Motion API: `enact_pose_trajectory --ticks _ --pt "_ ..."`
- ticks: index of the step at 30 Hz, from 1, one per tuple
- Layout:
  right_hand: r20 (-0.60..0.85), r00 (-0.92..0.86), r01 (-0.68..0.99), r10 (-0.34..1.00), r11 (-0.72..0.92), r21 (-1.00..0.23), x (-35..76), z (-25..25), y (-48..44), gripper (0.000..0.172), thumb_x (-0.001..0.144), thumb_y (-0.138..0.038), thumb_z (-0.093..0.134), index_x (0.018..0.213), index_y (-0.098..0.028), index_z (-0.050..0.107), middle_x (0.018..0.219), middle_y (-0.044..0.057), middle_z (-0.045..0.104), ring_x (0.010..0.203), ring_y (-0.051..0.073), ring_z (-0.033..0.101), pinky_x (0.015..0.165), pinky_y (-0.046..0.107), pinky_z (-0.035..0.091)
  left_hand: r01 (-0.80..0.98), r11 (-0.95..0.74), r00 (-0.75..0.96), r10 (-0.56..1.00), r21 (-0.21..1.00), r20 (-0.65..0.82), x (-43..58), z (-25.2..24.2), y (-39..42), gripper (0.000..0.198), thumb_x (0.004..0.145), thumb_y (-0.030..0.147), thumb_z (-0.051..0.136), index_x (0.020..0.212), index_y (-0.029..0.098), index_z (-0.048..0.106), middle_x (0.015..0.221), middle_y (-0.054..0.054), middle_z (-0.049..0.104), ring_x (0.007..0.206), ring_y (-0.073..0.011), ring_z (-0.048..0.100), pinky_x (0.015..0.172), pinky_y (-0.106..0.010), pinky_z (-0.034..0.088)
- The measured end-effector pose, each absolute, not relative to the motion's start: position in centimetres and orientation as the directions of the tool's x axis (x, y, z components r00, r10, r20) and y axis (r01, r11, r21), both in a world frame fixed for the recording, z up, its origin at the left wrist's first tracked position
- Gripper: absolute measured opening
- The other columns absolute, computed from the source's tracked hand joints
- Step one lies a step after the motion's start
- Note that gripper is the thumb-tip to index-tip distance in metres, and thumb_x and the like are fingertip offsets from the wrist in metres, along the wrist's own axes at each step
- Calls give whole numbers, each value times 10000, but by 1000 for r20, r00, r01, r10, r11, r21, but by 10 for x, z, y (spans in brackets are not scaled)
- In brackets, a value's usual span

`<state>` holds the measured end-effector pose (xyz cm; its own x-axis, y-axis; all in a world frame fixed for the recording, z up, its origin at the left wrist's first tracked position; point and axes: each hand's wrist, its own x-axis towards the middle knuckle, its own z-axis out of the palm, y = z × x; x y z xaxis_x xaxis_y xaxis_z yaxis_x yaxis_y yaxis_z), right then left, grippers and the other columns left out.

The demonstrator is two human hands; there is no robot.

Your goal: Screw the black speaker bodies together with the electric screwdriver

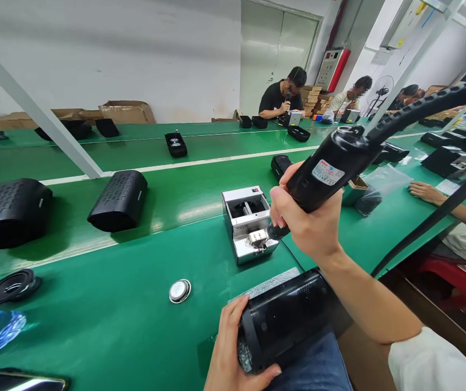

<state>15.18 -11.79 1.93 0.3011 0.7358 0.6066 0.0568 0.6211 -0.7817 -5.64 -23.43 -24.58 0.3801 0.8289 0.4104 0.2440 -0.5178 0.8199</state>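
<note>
Screwdriver (pixel 334 165) is clasped in my right hand (pixel 312 222); my left hand (pixel 230 342) grips the glossy case (pixel 289 317), which, I think, may slip if this hold loosens.

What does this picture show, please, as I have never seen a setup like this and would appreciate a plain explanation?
There is no robot here: these are a person's two bare hands, seen by a camera worn on that person's head, looking forward and down.

The right hand grips a black cylindrical power tool with a white label and a thick black cable. Its tip is at the front of a silver box-shaped metal device; whether they touch is hard to tell.

The left hand holds a glossy black rounded casing.

On the green tabletop lies a small silver round disc. Farther left stand two black rounded casings with patterned tops. Other people sit in the background.
</note>
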Motion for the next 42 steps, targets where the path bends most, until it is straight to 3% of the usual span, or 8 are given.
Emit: enact_pose_trajectory --ticks 5,11,17,29,36,42 --pt "617 309 53 724 635 -771 154 14 -118 173 911 -189 781 972 -252 632 627 -102 535 450 106 491 450 295 411 260 -513 380 833 818 401 -57 -240 -235 1083 924 791 856 1770 282 410 1660 -225 604 1534 -483 643 1218 -659 617" --pt "608 208 -3 766 622 -783 157 10 -115 226 883 -188 844 966 -244 641 673 -87 582 485 103 526 474 293 464 311 -509 409 834 803 370 -61 -222 -234 1035 955 758 846 1766 321 374 1657 -207 605 1525 -468 662 1189 -653 646" --pt "695 279 54 663 711 -701 158 25 -119 223 961 -135 759 895 -266 590 633 -91 518 474 120 521 483 317 453 298 -491 404 842 819 357 -59 -220 -235 1050 932 771 863 1760 335 387 1650 -196 615 1521 -465 666 1196 -656 642" --pt "615 313 58 724 631 -773 152 19 -99 193 887 -253 823 913 -250 631 648 -77 563 509 109 503 489 290 451 302 -461 404 855 834 326 -60 -219 -236 1077 904 690 934 1761 340 381 1673 -194 592 1540 -464 643 1233 -662 611" --pt "543 272 41 795 554 -832 155 18 -109 303 823 -254 951 926 -242 666 700 -64 606 552 112 529 505 292 474 316 -484 417 844 816 338 -60 -217 -236 1050 946 715 881 1764 323 353 1663 -219 577 1533 -487 640 1212 -716 610" --pt "615 226 89 756 612 -786 183 33 -144 170 969 -184 824 1006 -266 681 629 -93 559 442 122 509 457 313 479 304 -457 428 849 836 309 -61 -222 -238 1051 945 688 894 1767 311 358 1681 -223 557 1556 -480 618 1244 -712 584"
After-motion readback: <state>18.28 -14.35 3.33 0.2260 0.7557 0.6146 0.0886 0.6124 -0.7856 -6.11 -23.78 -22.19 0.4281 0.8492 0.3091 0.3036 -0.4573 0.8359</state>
